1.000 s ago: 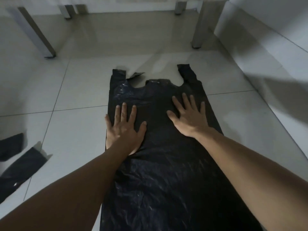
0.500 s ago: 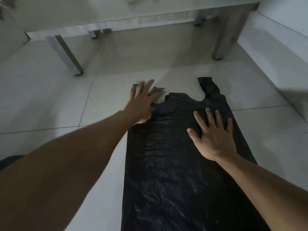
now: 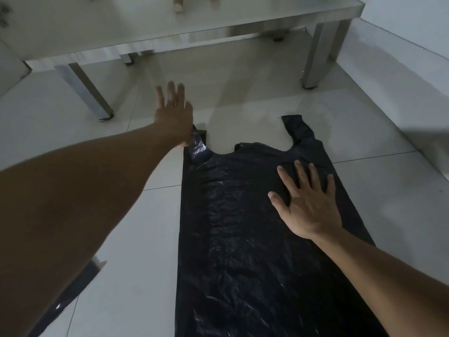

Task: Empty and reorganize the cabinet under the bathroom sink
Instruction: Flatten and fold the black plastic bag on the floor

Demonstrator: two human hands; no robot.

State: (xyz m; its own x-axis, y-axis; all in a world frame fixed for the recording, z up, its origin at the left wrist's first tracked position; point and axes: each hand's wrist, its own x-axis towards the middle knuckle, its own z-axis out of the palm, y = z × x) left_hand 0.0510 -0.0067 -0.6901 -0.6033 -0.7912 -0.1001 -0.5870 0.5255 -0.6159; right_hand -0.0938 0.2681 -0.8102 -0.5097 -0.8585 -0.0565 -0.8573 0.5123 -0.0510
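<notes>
Head view: black plastic bag lies flattened on the tiled floor, handles toward 12 o'clock. Right hand presses it, fingers spread flat. Left hand, fingers straight, holds nothing, reaching past the 11 o'clock handle. Judgement: preparation stage only; cabinet not visible. Steel bench stands at 12 o'clock
</notes>
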